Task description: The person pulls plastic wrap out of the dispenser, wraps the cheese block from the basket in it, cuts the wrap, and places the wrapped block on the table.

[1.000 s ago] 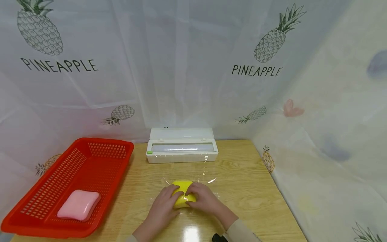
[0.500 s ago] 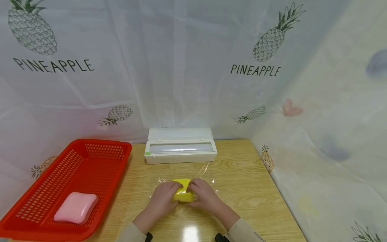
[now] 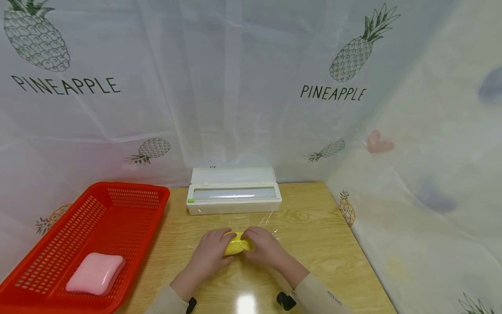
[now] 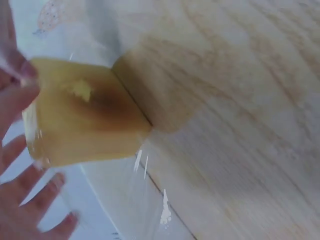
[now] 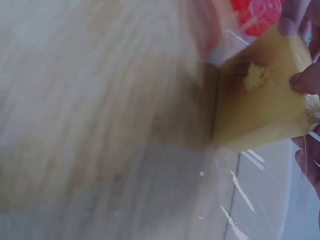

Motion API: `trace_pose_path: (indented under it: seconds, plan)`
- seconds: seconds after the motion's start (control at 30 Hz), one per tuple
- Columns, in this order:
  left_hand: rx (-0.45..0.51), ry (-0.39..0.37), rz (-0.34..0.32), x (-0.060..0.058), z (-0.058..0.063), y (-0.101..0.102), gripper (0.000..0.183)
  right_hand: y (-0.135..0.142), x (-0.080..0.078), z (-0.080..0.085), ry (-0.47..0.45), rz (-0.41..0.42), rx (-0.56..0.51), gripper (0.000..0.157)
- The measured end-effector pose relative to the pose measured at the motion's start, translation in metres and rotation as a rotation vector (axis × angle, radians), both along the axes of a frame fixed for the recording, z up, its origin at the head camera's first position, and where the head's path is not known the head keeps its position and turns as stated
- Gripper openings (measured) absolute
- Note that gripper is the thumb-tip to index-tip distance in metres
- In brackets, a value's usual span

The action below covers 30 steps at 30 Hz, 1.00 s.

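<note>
A yellow rounded block [image 3: 235, 248], shaped like a bar of soap, is tilted up on its edge over the wooden table. My left hand [image 3: 209, 248] grips its left end, the thumb on the near face and the fingers round the far side. The right hand [image 3: 264, 247] holds the other end in the same way. Clear cling film [image 5: 242, 190] lies over and around the block, with shiny creases by its edge. In the left wrist view the block's broad face [image 4: 75, 120] leans over the wood.
Behind the hands stands a white cling film dispenser [image 3: 235, 207], its lid raised and a roll inside. At the left is a red plastic basket [image 3: 150, 237] holding a pink block [image 3: 95, 274]. A printed curtain [image 3: 235, 109] hangs along the table's back edge.
The yellow block has tipped over between both hands, from lying flatter to standing on edge, and moved slightly away from me. The hands moved forward with it. The basket sits lower left in view.
</note>
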<state>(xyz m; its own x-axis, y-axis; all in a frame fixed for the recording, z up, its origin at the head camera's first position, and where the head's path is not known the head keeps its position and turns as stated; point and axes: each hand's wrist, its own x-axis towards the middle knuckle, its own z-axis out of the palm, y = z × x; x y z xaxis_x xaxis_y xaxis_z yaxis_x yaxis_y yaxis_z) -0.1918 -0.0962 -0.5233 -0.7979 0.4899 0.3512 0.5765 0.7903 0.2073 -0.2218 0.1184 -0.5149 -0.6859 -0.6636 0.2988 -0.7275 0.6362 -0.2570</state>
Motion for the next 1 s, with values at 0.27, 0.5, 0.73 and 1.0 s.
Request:
trace_pose_path:
  seconds: [0.27, 0.5, 0.73, 1.0]
  plan:
    - [0.05, 0.189, 0.041, 0.009, 0.005, -0.001, 0.044, -0.002, -0.013, 0.011, -0.1, -0.008, 0.001, 0.036]
    - [0.003, 0.242, 0.041, -0.002, 0.002, 0.002, 0.039, -0.005, -0.027, 0.015, -0.161, -0.023, -0.006, 0.035]
    - [-0.039, 0.319, 0.052, -0.012, -0.003, 0.007, 0.031, -0.007, -0.04, 0.017, -0.205, -0.056, -0.003, 0.037]
    - [-0.074, 0.262, 0.094, -0.02, -0.001, 0.009, 0.031, -0.008, -0.042, 0.013, -0.009, -0.008, 0.018, 0.038]
